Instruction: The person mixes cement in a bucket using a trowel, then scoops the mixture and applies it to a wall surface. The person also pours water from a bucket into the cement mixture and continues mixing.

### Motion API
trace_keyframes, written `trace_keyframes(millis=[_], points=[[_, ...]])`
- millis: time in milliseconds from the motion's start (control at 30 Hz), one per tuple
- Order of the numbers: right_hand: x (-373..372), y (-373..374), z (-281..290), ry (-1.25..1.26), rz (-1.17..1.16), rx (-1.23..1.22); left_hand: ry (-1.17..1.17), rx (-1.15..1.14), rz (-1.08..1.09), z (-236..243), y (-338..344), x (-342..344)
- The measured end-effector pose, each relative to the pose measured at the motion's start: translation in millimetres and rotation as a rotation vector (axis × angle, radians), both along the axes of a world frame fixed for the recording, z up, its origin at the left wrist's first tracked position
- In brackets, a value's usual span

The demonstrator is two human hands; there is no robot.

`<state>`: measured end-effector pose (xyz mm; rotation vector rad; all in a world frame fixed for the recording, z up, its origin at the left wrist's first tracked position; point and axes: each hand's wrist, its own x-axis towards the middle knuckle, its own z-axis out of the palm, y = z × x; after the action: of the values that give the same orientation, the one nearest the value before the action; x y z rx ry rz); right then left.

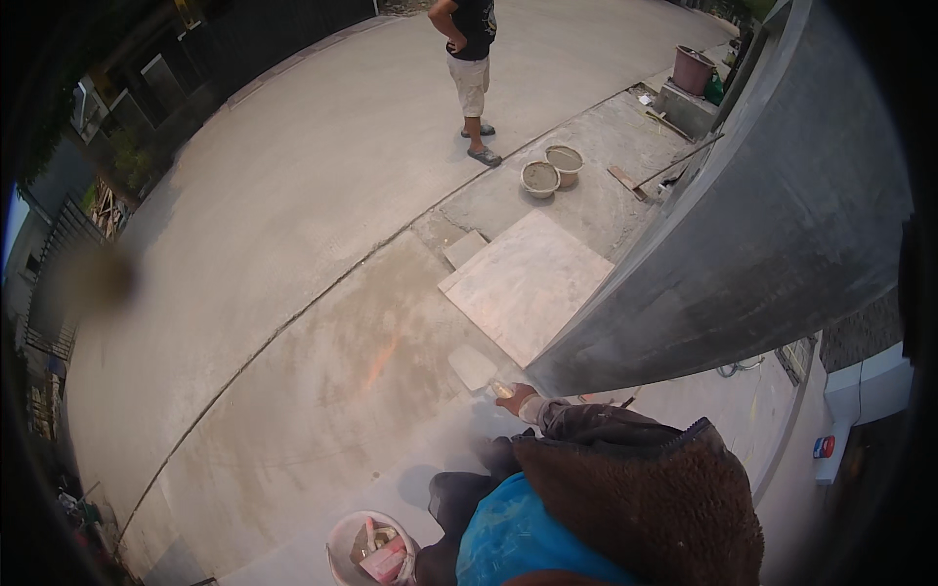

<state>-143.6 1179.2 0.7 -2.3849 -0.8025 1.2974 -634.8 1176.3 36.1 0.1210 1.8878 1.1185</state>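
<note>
My right hand (515, 397) reaches forward low over the pavement from a dark sleeve with a brown fleecy lining. Its fingers are closed round a small shiny thing (501, 389) that I cannot make out. Just beyond the fingers is a pale, flat, rounded patch (472, 367); whether it is a tool's blade or a mark on the ground does not show. A large pale square board (532, 283) lies flat ahead of the hand. My left hand is out of view.
A pale bucket (337, 549) with tools stands by my legs. Two tubs of grey mix, the nearer tub (539, 180) and the farther tub (564, 161), stand past the board, near a person (471, 83). A curved grey wall (762, 225) rises at right; a reddish bucket (692, 72) stands far right.
</note>
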Motion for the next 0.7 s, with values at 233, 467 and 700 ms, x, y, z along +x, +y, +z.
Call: trace_keyframes(millis=[233, 467, 700], points=[[47, 131, -38, -0.147, -0.209, -0.006, 0.374, -0.256, -0.696, -32, 197, -42], [56, 172, -64, -0.145, -0.624, -0.233, 0.614, -0.196, -1.195, -36, 446, -66], [27, 184, -71, 0.002, -0.908, -0.416, 0.243, 0.123, -1.063, 18, 673, 104]])
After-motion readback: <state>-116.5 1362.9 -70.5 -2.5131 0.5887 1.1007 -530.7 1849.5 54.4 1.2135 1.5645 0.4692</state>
